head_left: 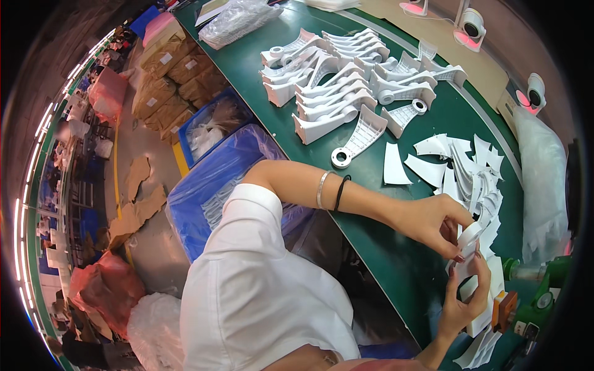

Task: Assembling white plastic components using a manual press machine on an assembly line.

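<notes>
At the right side of the green table, my left hand [427, 224] pinches the ring-shaped end of a white plastic part [470, 235] between thumb and fingers. From below, my right hand [461, 309] grips the same part, its thumb and fingers curled around it. The part's lower portion is mostly hidden by my fingers. Just beyond my hands lies a pile of curved white plastic pieces [458, 176]. Farther back, several white brackets with round ring ends [334, 111] are nested in rows. One single bracket [361, 137] lies ribbed side up nearer to me.
Close by my right hand is a green bench machine [544, 297] with an orange block [505, 311]. Clear plastic bags [544, 179] hang at the right edge. Left of the table stand a lined blue bin [192, 198], a blue crate [216, 120] and brown-wrapped packages [167, 74].
</notes>
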`<control>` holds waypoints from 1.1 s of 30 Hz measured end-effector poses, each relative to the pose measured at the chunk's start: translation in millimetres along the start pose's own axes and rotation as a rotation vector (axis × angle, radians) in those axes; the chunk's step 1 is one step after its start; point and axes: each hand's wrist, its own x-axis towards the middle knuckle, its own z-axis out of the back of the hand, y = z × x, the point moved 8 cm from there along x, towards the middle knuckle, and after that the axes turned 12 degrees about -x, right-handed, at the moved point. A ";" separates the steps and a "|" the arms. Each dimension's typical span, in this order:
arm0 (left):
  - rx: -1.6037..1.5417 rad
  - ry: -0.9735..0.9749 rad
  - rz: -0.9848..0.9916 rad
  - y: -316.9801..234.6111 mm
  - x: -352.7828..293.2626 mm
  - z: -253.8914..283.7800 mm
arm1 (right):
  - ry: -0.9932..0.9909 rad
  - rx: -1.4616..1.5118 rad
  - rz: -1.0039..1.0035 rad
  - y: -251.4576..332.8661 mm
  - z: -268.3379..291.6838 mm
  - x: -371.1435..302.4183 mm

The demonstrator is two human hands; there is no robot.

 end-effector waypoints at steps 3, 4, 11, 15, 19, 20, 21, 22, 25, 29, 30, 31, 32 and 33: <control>-0.010 0.010 -0.014 -2.7 1.6 -0.4 | 0.015 -0.051 0.080 4.6 1.9 0.6; -0.019 0.013 -0.017 -3.2 2.6 -0.5 | 0.014 -0.055 0.078 4.1 5.1 3.9; -0.174 0.041 0.062 6.9 0.2 -4.5 | 0.028 -0.230 0.279 16.9 4.2 0.4; -0.212 0.079 0.080 7.2 -0.5 -7.6 | 0.060 -0.243 0.271 15.1 1.5 -5.9; -0.273 0.076 0.114 12.8 -0.8 -6.2 | 0.036 -0.212 0.245 15.7 -2.3 -4.3; -0.276 0.079 0.114 12.4 -0.2 -6.6 | 0.030 -0.262 0.270 18.0 -1.5 -3.7; -0.288 0.078 0.104 10.5 0.6 -6.2 | 0.025 -0.312 0.295 20.3 -1.0 -3.6; -0.301 0.076 0.095 8.6 1.1 -6.1 | 0.026 -0.315 0.293 21.2 -1.1 -3.6; -0.293 0.088 0.102 4.7 2.7 -7.4 | -0.015 -0.415 0.333 24.4 -2.4 -1.8; -0.327 0.082 0.193 2.1 0.0 -9.6 | 0.029 -0.394 0.283 21.4 -5.9 -5.0; -0.299 0.060 0.153 -0.6 0.0 -7.9 | 0.039 -0.409 0.270 21.0 -6.1 -5.1; -0.271 0.038 0.114 -3.2 0.9 -5.9 | 0.037 -0.413 0.271 25.9 -6.1 -1.6; -0.274 0.037 0.116 -3.2 1.3 -4.7 | -0.003 -0.434 0.251 33.8 -3.8 4.1; -0.248 0.065 0.116 -4.8 2.5 -4.1 | -0.043 -0.454 0.231 37.4 -1.2 6.7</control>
